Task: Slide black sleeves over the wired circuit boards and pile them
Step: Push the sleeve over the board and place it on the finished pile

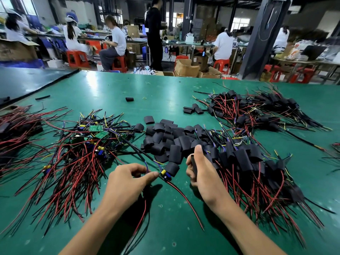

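My left hand point(128, 178) pinches a small wired circuit board point(165, 174) by its near end; red and black leads trail from it toward me. My right hand point(200, 169) grips a flat black sleeve point(193, 163), held upright just right of the board. A heap of loose black sleeves point(165, 138) lies behind both hands. Bare green boards with wires point(92, 138) are heaped at the left. Sleeved boards point(246, 159) are piled at the right, beside my right hand.
A second pile of sleeved boards point(257, 107) lies at the far right of the green table point(110, 92). Another wire bundle point(16, 129) sits at the left edge. A stray sleeve point(129, 99) lies mid-table. Several seated people work at benches beyond.
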{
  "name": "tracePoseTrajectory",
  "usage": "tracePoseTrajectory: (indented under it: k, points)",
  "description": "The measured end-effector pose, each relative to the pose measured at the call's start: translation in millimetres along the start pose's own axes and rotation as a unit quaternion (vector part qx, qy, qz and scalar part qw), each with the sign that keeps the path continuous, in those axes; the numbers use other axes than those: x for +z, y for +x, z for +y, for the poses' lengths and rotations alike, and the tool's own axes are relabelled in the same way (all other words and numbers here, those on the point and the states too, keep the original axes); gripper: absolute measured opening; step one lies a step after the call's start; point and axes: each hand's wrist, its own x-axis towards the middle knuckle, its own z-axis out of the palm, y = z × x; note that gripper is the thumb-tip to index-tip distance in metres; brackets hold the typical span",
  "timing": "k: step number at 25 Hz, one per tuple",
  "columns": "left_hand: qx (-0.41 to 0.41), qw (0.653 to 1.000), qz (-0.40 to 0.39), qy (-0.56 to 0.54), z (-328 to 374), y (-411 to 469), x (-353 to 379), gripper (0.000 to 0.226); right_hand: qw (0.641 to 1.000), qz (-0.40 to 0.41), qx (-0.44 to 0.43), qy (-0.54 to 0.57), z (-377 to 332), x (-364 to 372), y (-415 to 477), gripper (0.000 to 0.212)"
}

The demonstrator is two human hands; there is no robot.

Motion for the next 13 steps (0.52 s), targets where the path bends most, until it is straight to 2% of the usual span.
tracePoseTrajectory:
  k: [4,8,10,13]
  points:
    - [-0.050,0.989,-0.087,-0.106,1.4,-1.7,-3.0,0.022,0.999,-0.016,-0.040,-0.031,1.0,1.9,-1.8,0.069]
    - [-0.110,0.964,-0.116,-0.214,2.1,-0.7,-3.2,0.039,0.997,-0.001,-0.068,-0.021,-0.2,-0.2,-3.0,0.078]
    - [-0.126,0.956,-0.123,-0.237,1.9,0.7,-5.4,0.050,0.997,-0.004,-0.069,-0.034,-0.1,-0.8,-3.6,0.072]
    - [-0.133,0.952,-0.143,-0.237,2.1,1.6,-8.5,0.043,0.996,-0.005,-0.060,-0.064,0.4,0.2,-4.4,0.060]
